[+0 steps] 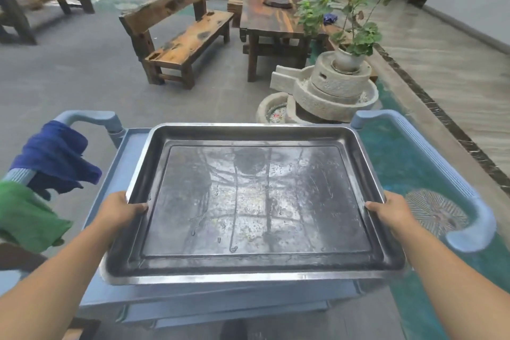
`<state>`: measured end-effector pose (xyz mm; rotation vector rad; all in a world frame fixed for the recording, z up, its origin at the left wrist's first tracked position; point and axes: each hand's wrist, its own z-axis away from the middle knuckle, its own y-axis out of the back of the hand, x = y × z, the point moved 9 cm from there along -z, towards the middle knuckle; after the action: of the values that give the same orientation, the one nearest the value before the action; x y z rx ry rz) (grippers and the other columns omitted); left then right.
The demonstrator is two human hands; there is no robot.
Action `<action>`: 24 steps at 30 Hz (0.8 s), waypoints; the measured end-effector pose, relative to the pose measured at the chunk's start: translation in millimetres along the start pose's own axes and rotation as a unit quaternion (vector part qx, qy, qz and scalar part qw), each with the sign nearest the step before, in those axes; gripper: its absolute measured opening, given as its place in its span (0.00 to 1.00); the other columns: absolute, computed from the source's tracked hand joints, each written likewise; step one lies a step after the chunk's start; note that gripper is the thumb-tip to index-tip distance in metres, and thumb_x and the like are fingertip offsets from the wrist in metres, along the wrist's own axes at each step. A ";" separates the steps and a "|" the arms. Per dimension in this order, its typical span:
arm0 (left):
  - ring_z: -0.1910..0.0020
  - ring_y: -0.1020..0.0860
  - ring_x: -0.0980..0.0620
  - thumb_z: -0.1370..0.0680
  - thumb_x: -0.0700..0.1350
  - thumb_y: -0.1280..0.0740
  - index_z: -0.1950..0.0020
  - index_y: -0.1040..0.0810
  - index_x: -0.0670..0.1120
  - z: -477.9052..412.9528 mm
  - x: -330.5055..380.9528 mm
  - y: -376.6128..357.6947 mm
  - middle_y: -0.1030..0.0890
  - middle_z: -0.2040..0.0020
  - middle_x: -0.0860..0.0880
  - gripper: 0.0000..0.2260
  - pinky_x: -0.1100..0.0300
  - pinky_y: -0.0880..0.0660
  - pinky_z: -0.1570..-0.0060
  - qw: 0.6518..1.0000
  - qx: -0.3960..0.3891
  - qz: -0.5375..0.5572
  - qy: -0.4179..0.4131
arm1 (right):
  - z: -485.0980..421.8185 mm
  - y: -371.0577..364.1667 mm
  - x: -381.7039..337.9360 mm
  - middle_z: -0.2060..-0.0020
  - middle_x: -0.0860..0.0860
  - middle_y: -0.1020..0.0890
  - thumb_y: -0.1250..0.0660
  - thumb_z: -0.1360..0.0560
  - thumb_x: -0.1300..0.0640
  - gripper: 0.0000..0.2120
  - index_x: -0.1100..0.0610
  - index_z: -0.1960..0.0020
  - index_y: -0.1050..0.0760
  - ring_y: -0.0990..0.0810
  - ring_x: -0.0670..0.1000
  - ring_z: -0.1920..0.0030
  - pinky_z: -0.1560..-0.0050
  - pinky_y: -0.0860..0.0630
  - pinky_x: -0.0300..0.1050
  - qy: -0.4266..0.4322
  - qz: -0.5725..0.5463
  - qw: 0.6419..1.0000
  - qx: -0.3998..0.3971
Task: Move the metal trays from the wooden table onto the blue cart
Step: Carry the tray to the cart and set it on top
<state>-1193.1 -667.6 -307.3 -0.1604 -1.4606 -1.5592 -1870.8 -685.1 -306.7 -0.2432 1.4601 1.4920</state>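
A large rectangular metal tray (256,201), wet and reflective, is over the top shelf of the blue cart (124,163). My left hand (121,210) grips the tray's left rim, thumb over the edge. My right hand (389,211) grips the right rim the same way. The tray covers most of the shelf, and I cannot tell whether it rests on the shelf or hangs just above it. The cart's handles rise at the left (85,119) and right (469,232).
A blue cloth (55,160) and a green cloth (27,215) hang on the cart's left handle. Beyond the cart stand a stone mill with a potted plant (342,74), a wooden bench (187,38) and a wooden table (270,19). A teal water channel (392,152) runs on the right.
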 end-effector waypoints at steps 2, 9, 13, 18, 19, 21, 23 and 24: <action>0.64 0.23 0.43 0.28 0.44 0.24 0.59 0.24 0.41 -11.5 4.8 -3.4 0.21 0.63 0.42 0.11 0.53 0.29 0.64 1.000 0.001 -0.009 0.007 | -14.4 -5.5 -2.6 0.67 0.50 0.18 0.26 0.29 0.64 0.07 0.61 0.51 0.19 0.19 0.54 0.64 0.54 0.21 0.51 -0.006 0.007 1.000 -0.001; 0.66 0.22 0.45 0.28 0.40 0.24 0.59 0.22 0.41 -22.0 9.5 -16.1 0.20 0.65 0.43 0.07 0.53 0.25 0.63 1.000 0.020 0.002 0.017 | -56.2 -28.2 -9.1 0.51 0.61 0.16 0.26 0.28 0.59 0.11 0.62 0.47 0.21 0.18 0.62 0.51 0.44 0.22 0.57 -0.009 0.033 0.999 -0.024; 0.67 0.23 0.45 0.27 0.44 0.25 0.57 0.22 0.43 -25.3 12.3 -16.6 0.20 0.63 0.43 0.08 0.58 0.30 0.69 0.999 0.035 -0.009 0.019 | -65.3 -32.5 -17.5 0.58 0.56 0.17 0.27 0.28 0.60 0.06 0.57 0.52 0.22 0.19 0.59 0.56 0.50 0.23 0.52 0.010 0.037 0.999 -0.023; 0.67 0.23 0.50 0.27 0.42 0.25 0.55 0.22 0.44 -27.8 10.8 -20.3 0.21 0.65 0.49 0.06 0.62 0.32 0.69 0.999 0.028 0.012 0.012 | -68.0 -36.8 -21.9 0.65 0.50 0.20 0.27 0.27 0.62 0.07 0.55 0.58 0.24 0.22 0.51 0.64 0.59 0.28 0.47 0.013 0.036 0.999 -0.032; 0.67 0.23 0.50 0.27 0.41 0.25 0.55 0.22 0.45 -28.0 8.8 -21.6 0.21 0.65 0.50 0.06 0.62 0.31 0.69 0.999 0.028 0.018 0.011 | -68.2 -36.9 -21.8 0.65 0.50 0.20 0.27 0.27 0.62 0.09 0.52 0.61 0.25 0.23 0.48 0.65 0.61 0.29 0.46 0.015 0.037 0.999 -0.030; 0.66 0.22 0.51 0.27 0.40 0.25 0.55 0.22 0.46 -28.8 5.1 -24.4 0.21 0.65 0.51 0.07 0.61 0.30 0.68 0.999 0.020 0.031 0.013 | -68.1 -36.4 -23.0 0.66 0.49 0.21 0.27 0.27 0.62 0.12 0.51 0.62 0.27 0.25 0.45 0.66 0.65 0.31 0.44 0.017 0.034 0.999 -0.028; 0.65 0.21 0.48 0.27 0.41 0.25 0.55 0.22 0.46 -30.9 -0.1 -25.9 0.20 0.64 0.50 0.07 0.60 0.28 0.66 0.999 0.013 0.036 0.022 | -66.7 -36.6 -26.5 0.67 0.44 0.23 0.27 0.27 0.62 0.13 0.49 0.62 0.29 0.26 0.44 0.66 0.67 0.33 0.41 0.017 0.036 0.999 -0.030; 0.65 0.20 0.47 0.27 0.41 0.25 0.55 0.22 0.46 -32.5 -2.7 -26.2 0.20 0.64 0.49 0.07 0.60 0.27 0.66 0.999 0.012 0.036 0.026 | -66.3 -37.3 -28.0 0.68 0.43 0.24 0.27 0.27 0.62 0.13 0.49 0.62 0.28 0.26 0.43 0.66 0.67 0.33 0.41 0.018 0.038 0.999 -0.031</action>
<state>-1193.9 -697.6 -336.4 -0.1573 -1.4173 -1.4769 -1861.4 -763.0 -327.2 -0.2561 1.4671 1.6038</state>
